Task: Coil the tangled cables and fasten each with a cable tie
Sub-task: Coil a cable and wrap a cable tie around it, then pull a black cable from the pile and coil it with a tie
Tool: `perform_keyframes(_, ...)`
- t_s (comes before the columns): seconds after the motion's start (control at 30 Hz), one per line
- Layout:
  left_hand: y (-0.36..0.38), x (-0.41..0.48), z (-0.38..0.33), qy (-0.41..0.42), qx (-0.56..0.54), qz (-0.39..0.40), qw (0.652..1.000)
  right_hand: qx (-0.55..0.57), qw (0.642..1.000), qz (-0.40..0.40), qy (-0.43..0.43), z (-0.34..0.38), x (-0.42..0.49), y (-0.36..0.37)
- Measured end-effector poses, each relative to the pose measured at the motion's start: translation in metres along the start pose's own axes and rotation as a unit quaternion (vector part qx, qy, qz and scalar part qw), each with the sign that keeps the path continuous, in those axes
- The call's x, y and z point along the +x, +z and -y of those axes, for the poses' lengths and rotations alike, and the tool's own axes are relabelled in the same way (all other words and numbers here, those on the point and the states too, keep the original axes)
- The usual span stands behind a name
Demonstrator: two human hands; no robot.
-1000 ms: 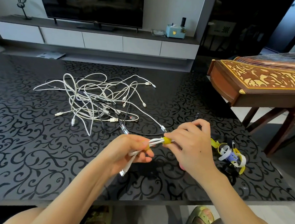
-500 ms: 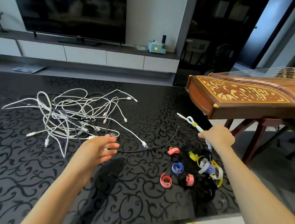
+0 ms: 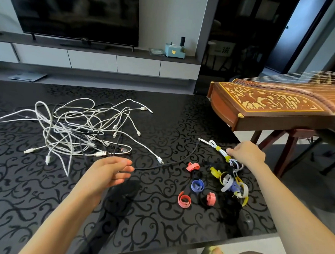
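One cable looks finished: the right hand (image 3: 246, 153) lies over the bundled white cable (image 3: 212, 143), fingertips by the nearer of its two yellow ties (image 3: 217, 148). Whether they pinch the bundle or only rest on it cannot be told. Just below that hand, toward the person, sits the heap of loose cable ties (image 3: 233, 184), with a red one and a blue one a little apart.

Across the patterned table (image 3: 25, 197) the left hand (image 3: 111, 172) hovers empty, fingers relaxed and spread. A black cable (image 3: 178, 161) runs from just past its fingertips toward the right hand. Beyond it, farther left, lies the tangle of white cables (image 3: 76, 126).

The step appears to be parking the bundle and taking the next cable. It is likely best done by letting go clear of the tie heap. The black cable should then be drawn out slowly by one end, so no plug snags in the tangle.
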State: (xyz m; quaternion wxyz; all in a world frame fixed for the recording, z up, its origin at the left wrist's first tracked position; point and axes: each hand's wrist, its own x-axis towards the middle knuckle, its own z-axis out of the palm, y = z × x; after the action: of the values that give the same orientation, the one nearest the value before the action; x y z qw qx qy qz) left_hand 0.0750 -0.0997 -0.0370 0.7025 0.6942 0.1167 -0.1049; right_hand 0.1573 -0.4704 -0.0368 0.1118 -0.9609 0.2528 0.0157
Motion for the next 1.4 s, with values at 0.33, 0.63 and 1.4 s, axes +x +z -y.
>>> perform_keyframes(0.33, -0.004, -0.001, 0.012, 0.024, 0.003, -0.029, 0.999, -0.081, 0.925, -0.058, -0.367, 0.074, -0.1, 0.02)
perform_keyframes(0.63, -0.023, 0.0, 0.017, 0.052, 0.001, -0.062, 0.997, -0.222, 0.861, -0.161, -0.428, 0.145, -0.111, 0.095)
perform_keyframes(1.4, -0.064, -0.039, -0.2, 0.07, -0.175, 0.055, 0.981, 0.553, 0.729, -0.016, -0.402, 0.277, -0.206, -0.183)
